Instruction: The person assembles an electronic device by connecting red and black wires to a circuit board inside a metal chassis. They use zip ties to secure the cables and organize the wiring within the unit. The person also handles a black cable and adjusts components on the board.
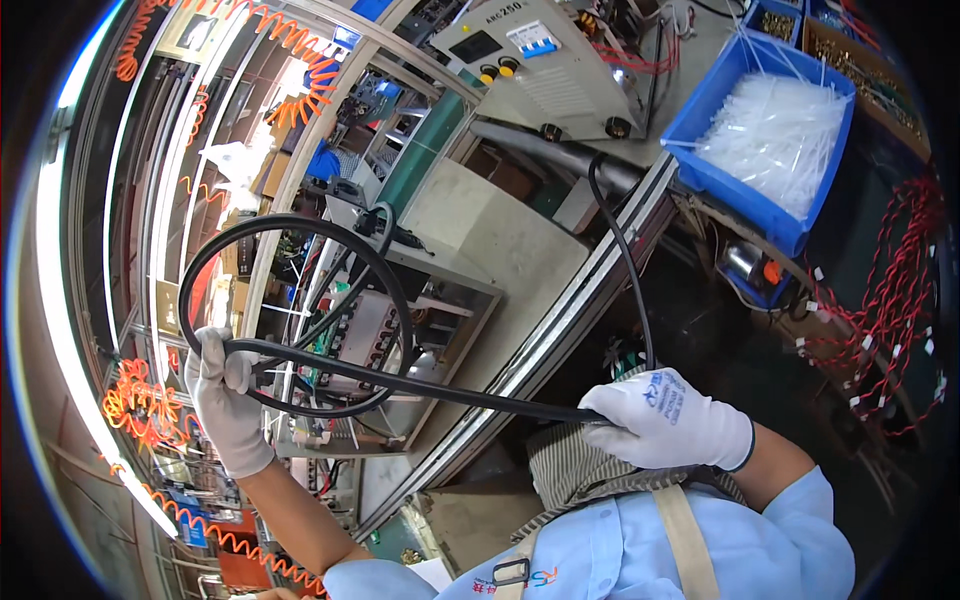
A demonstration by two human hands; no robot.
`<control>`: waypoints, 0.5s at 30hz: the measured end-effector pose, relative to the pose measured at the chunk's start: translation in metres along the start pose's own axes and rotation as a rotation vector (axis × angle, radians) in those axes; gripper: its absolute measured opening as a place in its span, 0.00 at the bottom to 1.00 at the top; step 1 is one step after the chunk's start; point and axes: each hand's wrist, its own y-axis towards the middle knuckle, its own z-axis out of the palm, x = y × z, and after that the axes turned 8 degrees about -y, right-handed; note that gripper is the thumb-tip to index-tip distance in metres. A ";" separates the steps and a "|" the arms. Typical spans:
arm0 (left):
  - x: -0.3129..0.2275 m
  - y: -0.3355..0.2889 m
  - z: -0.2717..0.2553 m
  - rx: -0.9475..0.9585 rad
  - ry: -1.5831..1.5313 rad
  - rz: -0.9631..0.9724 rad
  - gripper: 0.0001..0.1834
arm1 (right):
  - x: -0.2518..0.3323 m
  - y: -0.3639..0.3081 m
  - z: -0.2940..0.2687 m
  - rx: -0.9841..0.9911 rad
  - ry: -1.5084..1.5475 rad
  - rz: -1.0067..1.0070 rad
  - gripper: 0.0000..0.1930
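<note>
A thick black cable [440, 389] runs between my two hands, both in white gloves. At the left my left hand [226, 400] pinches it where several loops of the cable come together; the loops stand up above and to the right of that hand. Low and right of the middle, in front of my body, my right hand [668, 420] is wrapped round a straight stretch of the same cable. From near the right hand another length of black cable rises past the bench edge toward the grey machine. The right fingertips are partly hidden.
A grey machine [545, 75] with knobs and blue switches stands on the bench at the back. Right of it sits a blue bin [740, 195] of white plastic ties. Red wires [880, 310] hang at the far right. A metal-edged bench [540, 350] crosses the middle. Orange coiled hoses [300, 70] hang at the left.
</note>
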 end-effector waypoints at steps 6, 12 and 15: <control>-0.013 0.018 -0.039 0.048 -0.256 -0.071 0.14 | 0.043 -0.011 -0.025 0.242 0.293 -0.290 0.13; -0.032 0.009 -0.028 0.183 -0.077 -0.098 0.16 | 0.023 -0.021 -0.036 0.390 0.227 0.022 0.11; -0.035 -0.008 -0.018 0.302 0.154 -0.030 0.24 | -0.034 -0.037 -0.034 0.116 -0.292 0.091 0.05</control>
